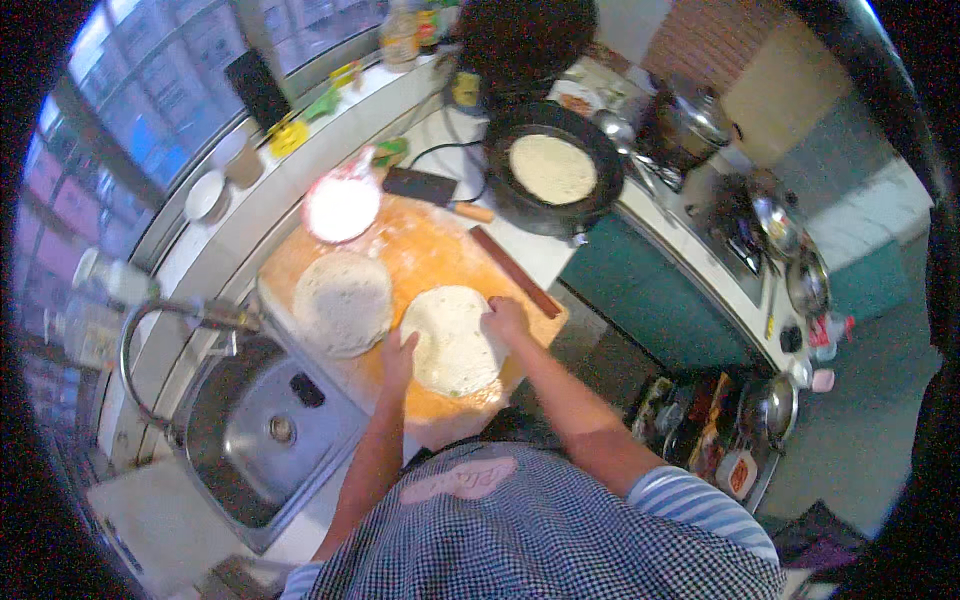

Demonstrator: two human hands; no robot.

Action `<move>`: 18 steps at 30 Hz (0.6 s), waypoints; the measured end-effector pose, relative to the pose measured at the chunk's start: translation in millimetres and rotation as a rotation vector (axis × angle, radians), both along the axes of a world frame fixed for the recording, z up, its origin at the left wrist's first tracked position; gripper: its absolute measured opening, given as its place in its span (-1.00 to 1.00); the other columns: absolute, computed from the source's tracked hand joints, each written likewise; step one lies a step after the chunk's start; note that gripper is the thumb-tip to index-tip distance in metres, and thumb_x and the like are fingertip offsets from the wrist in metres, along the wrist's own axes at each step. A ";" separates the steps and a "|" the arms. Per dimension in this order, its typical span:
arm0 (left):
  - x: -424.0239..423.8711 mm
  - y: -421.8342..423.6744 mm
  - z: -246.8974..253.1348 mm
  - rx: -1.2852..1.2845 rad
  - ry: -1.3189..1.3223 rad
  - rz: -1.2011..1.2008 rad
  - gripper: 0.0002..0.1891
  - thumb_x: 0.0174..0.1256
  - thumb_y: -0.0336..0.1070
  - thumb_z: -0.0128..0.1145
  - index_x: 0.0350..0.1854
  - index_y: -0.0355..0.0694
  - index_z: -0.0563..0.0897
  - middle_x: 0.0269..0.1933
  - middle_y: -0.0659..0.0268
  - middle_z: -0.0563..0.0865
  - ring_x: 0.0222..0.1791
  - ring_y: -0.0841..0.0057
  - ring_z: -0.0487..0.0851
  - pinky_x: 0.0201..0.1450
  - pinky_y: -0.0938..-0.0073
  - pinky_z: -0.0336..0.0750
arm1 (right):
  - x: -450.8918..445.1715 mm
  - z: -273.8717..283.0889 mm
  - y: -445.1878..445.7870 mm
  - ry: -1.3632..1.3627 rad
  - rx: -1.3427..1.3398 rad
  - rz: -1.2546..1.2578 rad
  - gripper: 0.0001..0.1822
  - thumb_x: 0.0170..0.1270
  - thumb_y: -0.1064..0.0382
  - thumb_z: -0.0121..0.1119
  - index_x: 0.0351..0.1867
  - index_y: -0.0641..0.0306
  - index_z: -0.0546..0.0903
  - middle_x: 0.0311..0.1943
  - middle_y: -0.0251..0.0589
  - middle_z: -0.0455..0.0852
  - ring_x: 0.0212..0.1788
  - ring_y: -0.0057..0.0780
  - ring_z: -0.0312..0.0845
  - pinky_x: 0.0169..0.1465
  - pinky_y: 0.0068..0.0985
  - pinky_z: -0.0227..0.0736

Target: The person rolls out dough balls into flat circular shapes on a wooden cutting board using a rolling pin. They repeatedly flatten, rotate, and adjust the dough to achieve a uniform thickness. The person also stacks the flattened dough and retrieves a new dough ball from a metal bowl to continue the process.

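Note:
A round flat sheet of dough (454,341) lies on the floured wooden board (420,247) in front of me. My left hand (399,356) rests at its left edge, the thumb raised apart from the fingers. At the right edge, my right hand (504,321) has its fingers curled on the rim of the dough. Another dough round (343,304), dusted with flour, lies to the left on the board. Behind it stands a bowl of white flour (343,208). A brown rolling pin (514,271) lies along the board's right edge.
A cleaver (420,186) with a wooden handle lies behind the board. Further back, an open electric griddle (616,176) holds a pale flatbread (553,169). A steel sink (262,442) with a curved tap (129,375) is at the left. Pots and a gas stove (739,232) stand at the right.

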State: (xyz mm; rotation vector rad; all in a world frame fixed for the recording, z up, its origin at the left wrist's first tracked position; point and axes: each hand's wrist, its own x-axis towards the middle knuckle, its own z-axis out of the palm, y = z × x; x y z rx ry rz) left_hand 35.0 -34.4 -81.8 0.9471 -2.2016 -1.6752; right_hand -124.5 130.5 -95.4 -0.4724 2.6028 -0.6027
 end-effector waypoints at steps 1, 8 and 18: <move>5.3 -1.6 -10.1 -0.089 0.022 -0.003 -0.65 0.17 -0.33 0.11 0.00 -0.36 0.51 -0.13 0.23 0.64 -0.17 0.49 0.57 -0.08 0.47 0.41 | 0.1 5.7 2.8 0.238 -0.073 0.257 -0.69 0.03 0.16 0.17 -0.19 0.25 0.55 -0.27 -0.01 0.63 -0.15 -0.18 0.53 -0.15 -0.33 0.42; 10.9 9.3 -7.5 0.163 0.007 -0.045 -0.65 0.16 -0.36 0.11 0.01 -0.33 0.50 -0.17 0.26 0.66 -0.21 0.55 0.59 -0.09 0.48 0.44 | 17.5 -12.0 34.5 -0.592 -0.620 -0.163 -0.50 0.07 0.33 0.20 0.07 0.42 0.39 -0.10 -0.13 0.59 -0.08 -0.37 0.51 0.00 -0.46 0.42; 19.1 -45.0 20.4 -0.050 0.055 0.120 -0.63 0.19 -0.22 0.11 -0.01 -0.33 0.52 -0.16 0.19 0.66 -0.21 0.47 0.61 -0.16 0.46 0.47 | 17.1 98.1 -64.1 -0.778 -0.667 0.124 -0.57 0.17 0.39 0.09 0.11 0.32 0.41 -0.13 -0.24 0.61 -0.16 -0.50 0.53 -0.08 -0.54 0.45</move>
